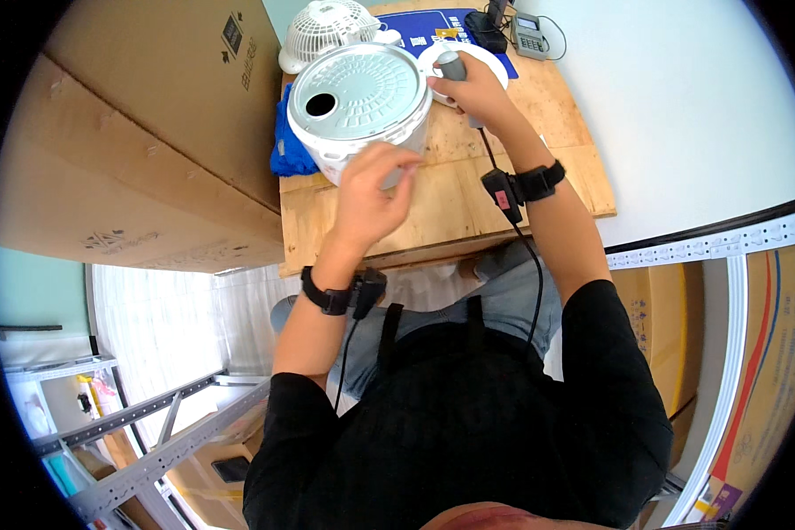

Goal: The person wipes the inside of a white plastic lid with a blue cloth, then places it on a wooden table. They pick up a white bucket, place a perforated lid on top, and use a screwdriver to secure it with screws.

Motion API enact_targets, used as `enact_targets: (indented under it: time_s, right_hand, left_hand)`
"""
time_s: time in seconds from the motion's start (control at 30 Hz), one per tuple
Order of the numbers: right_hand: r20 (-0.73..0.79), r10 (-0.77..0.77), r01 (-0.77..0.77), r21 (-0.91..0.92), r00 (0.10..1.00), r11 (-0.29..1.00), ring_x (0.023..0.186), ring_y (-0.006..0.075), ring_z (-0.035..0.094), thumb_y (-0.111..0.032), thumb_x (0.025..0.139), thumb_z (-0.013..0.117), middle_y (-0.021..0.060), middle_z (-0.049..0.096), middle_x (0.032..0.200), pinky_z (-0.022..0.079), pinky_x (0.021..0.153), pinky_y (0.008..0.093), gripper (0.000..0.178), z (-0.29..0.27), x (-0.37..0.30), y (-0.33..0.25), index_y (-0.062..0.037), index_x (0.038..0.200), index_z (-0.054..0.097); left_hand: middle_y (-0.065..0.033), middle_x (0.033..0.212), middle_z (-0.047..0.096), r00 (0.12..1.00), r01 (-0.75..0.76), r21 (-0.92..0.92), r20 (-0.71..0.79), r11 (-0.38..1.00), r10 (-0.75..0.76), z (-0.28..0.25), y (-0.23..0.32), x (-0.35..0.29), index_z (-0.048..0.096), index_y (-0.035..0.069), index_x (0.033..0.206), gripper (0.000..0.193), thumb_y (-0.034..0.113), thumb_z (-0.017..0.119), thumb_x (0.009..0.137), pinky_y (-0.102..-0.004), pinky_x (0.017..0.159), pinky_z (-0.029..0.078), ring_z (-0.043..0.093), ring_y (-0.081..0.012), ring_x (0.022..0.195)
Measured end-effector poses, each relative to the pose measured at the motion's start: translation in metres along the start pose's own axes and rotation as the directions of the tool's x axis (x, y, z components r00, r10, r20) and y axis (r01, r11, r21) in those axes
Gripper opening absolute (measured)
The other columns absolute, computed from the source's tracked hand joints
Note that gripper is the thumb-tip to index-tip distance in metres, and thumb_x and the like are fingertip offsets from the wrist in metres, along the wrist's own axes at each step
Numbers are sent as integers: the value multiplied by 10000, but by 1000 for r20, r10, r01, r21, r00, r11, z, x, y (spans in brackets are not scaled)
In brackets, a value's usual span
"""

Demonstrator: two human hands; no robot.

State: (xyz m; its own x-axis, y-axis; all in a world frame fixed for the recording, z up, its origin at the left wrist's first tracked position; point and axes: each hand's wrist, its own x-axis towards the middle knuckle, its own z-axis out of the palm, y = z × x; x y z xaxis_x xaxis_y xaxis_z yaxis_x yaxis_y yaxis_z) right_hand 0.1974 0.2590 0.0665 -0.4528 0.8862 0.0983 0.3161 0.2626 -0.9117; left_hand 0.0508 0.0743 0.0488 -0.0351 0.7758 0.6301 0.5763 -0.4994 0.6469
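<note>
A white round appliance (362,139) stands on the wooden table, topped by a pale metal disc (375,84) with rings of slots and one dark round hole. At its front side my left hand (375,187) is closed, its fingers curled and slightly blurred. A small greyish patch shows between thumb and fingers; what it is stays unclear. My right hand (477,88) is wrapped round a tool with a thick grey handle (451,67), to the right of the appliance. Most of that tool is hidden by the hand, so its kind is uncertain.
Behind the appliance sits a white slotted basket-like part (329,31). A white round dish-like part (495,78) lies under my right hand, near a blue mat (415,28) and a grey keypad device (528,37). Blue cloth (290,146) and a tall cardboard box (163,115) border the left.
</note>
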Motion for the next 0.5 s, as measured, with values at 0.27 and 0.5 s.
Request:
enact_targets:
  time_s: [0.27, 0.5]
  right_hand:
    - [-37, 25, -10, 372, 999, 928, 645, 85, 544, -155, 850, 723, -3, 580, 761, 450, 555, 247, 298, -66, -26, 22, -41, 1105, 618]
    - [-57, 17, 12, 466, 998, 885, 643, 88, 545, -142, 853, 709, 1, 583, 763, 449, 567, 244, 281, -89, -29, 37, -34, 1098, 624]
  left_hand:
    - [-134, 842, 652, 858, 462, 104, 197, 881, -474, 125, -53, 10, 678, 30, 1014, 241, 52, 694, 774, -369, 687, 511, 645, -294, 756]
    - [-135, 905, 671, 811, 421, 416, 225, 806, -540, 184, -82, 34, 679, 72, 931, 155, 143, 683, 793, -423, 721, 522, 657, -311, 839]
